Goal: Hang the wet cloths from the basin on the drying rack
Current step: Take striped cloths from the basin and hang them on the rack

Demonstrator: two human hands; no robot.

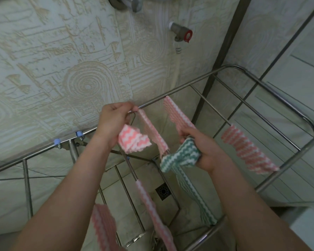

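Two hands were at the stainless-steel tube drying rack (188,83). Our left hand (114,120) pinched the top of a pink-and-white zigzag cloth (134,140) just beside the rack's far rail, and the rest drooped below our wrist. Our right hand (208,153) curled its fingers tight round a bunched green-and-white zigzag cloth (181,154), whose tail hung down between the rods. A second pink zigzag cloth (246,151) hung over a rod to the right.

Pink cloths (249,149): six pieces are counted; some may be one cloth.
Green cloth (181,156): one is counted.
Hands: two are seen, left hand (114,118) and right hand (210,153).
Drying rack (189,84): one.
Blue clips (57,141): two are counted.
Floor drain (163,192): one.
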